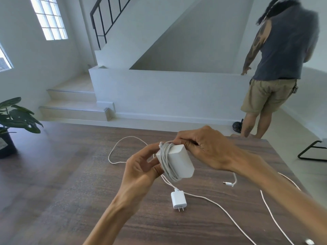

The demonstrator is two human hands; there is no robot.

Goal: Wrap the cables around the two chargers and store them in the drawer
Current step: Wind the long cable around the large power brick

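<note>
A large white charger (180, 161) hangs above the dark wooden table (70, 174), with several turns of its grey-white cable (168, 163) wound around its middle. My left hand (141, 165) holds its left end from below. My right hand (205, 147) grips its top end and presses the cable there. The loose rest of that cable (115, 152) loops across the table behind my hands. A small white charger (178, 200) lies flat on the table below, prongs toward me. Its thin white cable (221, 207) trails unwound to the right. No drawer is visible.
A loose cable plug (229, 183) lies right of the small charger, and another white cable (272, 214) runs along the right table edge. A potted plant (16, 119) stands at the left. A person (276, 68) stands at the back right near the stairs (74, 103).
</note>
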